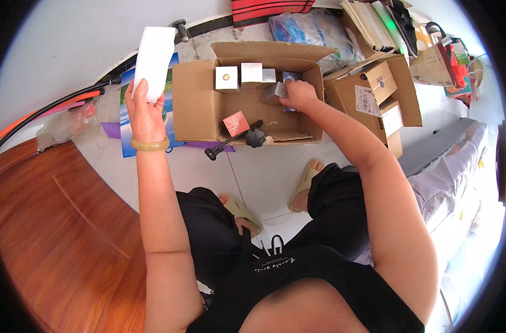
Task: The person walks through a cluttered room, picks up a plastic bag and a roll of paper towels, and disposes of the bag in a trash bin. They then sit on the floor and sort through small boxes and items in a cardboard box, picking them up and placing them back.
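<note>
My left hand (pixel 147 119), a pale bangle at its wrist, is closed round the lower end of a long white slab (pixel 154 58) that looks like foam. It holds the slab up left of an open cardboard box (pixel 194 100). Inside that box, my right hand (pixel 300 94) grips a small grey box (pixel 272 93) near the right wall; its fingertips are partly hidden. Along the back stand a white box with a round mark (pixel 227 78), another white box (pixel 252 73) and a pale grey one (pixel 268 76). A blue box (pixel 290 76) sits beside my right fingers.
A red box (pixel 236 123) and a black clamp-like stand (pixel 256 137) lie at the carton's front edge. Right of it is a second carton (pixel 342 91) with smaller boxes. A blue flat package (pixel 128 119) lies left, near a wooden surface (pixel 64 238). Bagged goods (pixel 311 36) lie behind.
</note>
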A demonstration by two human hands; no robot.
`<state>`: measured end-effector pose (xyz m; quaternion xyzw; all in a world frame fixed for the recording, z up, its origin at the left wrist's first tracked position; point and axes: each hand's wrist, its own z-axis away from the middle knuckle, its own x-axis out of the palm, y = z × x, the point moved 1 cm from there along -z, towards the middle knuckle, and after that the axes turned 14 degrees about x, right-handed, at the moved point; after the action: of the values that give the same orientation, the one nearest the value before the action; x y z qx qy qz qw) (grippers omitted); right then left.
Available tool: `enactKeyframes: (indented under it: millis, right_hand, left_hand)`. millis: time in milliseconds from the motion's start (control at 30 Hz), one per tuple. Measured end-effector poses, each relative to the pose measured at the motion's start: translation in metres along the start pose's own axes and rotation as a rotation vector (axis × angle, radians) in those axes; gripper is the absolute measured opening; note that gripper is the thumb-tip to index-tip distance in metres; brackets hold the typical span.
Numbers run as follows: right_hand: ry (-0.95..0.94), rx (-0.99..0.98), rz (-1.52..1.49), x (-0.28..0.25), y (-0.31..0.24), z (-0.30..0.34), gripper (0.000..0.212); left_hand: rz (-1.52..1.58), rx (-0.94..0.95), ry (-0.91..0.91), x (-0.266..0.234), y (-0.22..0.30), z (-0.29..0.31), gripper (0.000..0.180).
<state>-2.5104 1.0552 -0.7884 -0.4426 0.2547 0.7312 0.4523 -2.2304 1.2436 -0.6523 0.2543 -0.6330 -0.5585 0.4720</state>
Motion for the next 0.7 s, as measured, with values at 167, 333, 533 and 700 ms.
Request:
enactKeyframes:
  millis: [167,333,533,700]
  right_hand:
    - [0.043,-0.181,0.105,-0.011,-0.011,-0.006,0.038]
    - [0.02,-0.173,0.093,0.003,-0.005,-0.018,0.037]
    - [0.009,-0.069,-0.023,0.009,-0.021,-0.017,0.04]
    - [0.075,-0.136,-0.041,0.006,-0.011,-0.009,0.052]
  left_hand:
    - [-0.004,-0.003,-0.013,-0.006,0.001,-0.001,0.037]
    - [0.042,0.03,-0.054,-0.007,-0.009,-0.002,0.032]
    - [0.01,-0.013,-0.067,-0.018,-0.008,-0.004,0.044]
    - [-0.029,-0.023,-0.091,-0.01,-0.007,-0.002,0.05]
